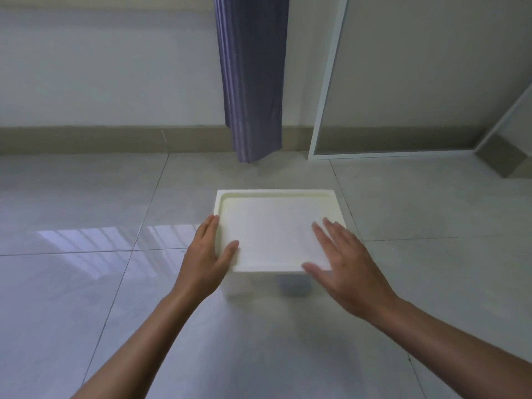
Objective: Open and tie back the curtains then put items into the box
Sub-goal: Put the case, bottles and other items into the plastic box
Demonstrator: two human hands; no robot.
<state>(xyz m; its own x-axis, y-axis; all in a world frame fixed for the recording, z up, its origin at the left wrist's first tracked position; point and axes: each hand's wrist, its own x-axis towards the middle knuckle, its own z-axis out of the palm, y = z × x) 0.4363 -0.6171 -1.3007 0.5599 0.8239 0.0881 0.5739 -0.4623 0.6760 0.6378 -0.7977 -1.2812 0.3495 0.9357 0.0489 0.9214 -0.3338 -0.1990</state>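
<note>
We lean over a white box (267, 283) standing on the pale tiled floor (86, 283), its white lid (273, 228) seated on top and hiding whatever is inside. Our left hand (208, 254) lies along the lid's left edge, fingers straight down the side and thumb resting on the top face, the grip released rather than clenched. Our right hand (342, 263) lies flat over the lid's near right corner, fingers spread and straight, thumb reaching across the front edge; its grip too is released, pressing on the lid without curling round it. The hand is slightly blurred. Below the lid's front edge the translucent wall of the box shows a dim dark shape inside; we cannot tell what it is. Beyond the box, a blue-grey curtain (253, 82) hangs gathered into a narrow column against the wall (100, 67), its hem just above the floor by the beige skirting (86, 139). To its right a white-framed panel (403, 82) leans against the wall, its foot on the floor. Window light falls in pale stripes on the tiles at left.
</note>
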